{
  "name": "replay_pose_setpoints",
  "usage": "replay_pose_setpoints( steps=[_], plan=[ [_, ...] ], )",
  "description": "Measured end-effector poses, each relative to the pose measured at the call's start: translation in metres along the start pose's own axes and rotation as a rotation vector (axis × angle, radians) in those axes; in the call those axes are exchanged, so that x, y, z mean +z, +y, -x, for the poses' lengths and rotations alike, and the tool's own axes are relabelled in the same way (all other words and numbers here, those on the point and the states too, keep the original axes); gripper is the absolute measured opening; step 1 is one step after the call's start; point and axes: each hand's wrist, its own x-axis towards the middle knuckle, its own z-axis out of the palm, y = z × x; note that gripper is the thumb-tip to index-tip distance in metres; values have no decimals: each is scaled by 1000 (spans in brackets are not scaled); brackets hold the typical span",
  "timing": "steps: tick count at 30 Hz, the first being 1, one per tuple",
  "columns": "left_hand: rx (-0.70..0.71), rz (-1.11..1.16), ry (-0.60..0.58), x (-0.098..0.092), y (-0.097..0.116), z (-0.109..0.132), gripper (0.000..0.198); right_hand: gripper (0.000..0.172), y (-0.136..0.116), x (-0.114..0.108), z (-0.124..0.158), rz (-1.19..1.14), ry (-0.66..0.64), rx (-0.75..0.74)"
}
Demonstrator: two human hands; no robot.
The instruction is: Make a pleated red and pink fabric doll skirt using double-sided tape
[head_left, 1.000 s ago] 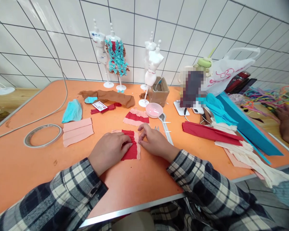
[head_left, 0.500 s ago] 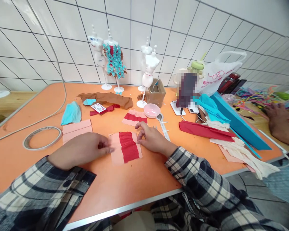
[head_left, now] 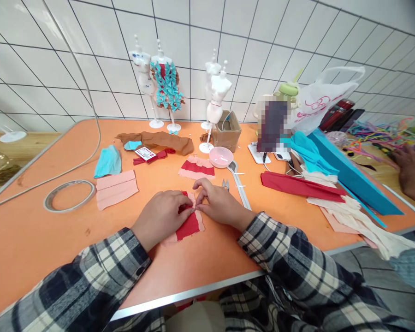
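Note:
A pink fabric piece with a gathered red strip (head_left: 189, 227) lies on the orange table in front of me. My left hand (head_left: 163, 216) reaches across it, thumb and fingers pinched at its right part and covering much of its left side. Opposite, my right hand (head_left: 218, 203) pinches the pink edge at the same spot, the fingertips of both hands nearly touching. Just behind lies a second pink and red fabric piece (head_left: 197, 167). Small scissors (head_left: 226, 185) show beside my right hand. A folded pink cloth (head_left: 116, 189) is left of my left hand.
A tape roll (head_left: 69, 196) and blue cloth (head_left: 108, 161) lie left. Dress forms (head_left: 221, 90), a cardboard box (head_left: 227, 131) and a pink bowl (head_left: 221, 157) stand behind. Red fabric (head_left: 302, 186) lies right. Another person's hand (head_left: 413, 170) rests at far right.
My left hand has moved right, from the fabric's left edge across to its right part, where it meets my right hand. My right hand stays at the right edge, its fingers now pinched.

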Motion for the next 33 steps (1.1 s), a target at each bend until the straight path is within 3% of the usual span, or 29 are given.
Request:
replay_pose_setpoints(
  steps=[5, 10, 16, 21, 28, 33],
  plan=[
    [58, -99, 101, -2, 2, 1, 19, 39, -1, 3, 1, 10, 9, -38],
    [80, -109, 17, 0, 3, 2, 20, 35, 0, 2, 2, 12, -7, -86],
    [96, -131, 63, 0, 2, 3, 20, 35, 2, 2, 2, 19, 2, -82],
    [100, -124, 11, 2, 0, 2, 21, 35, 2, 1, 3, 15, 2, -104],
    [99, -134, 33, 1, 1, 3, 20, 16, 0, -10, 5, 85, 165, -206],
    [95, -147, 42, 2, -2, 4, 21, 8, 7, -7, 5, 111, 99, -190]
  ],
)
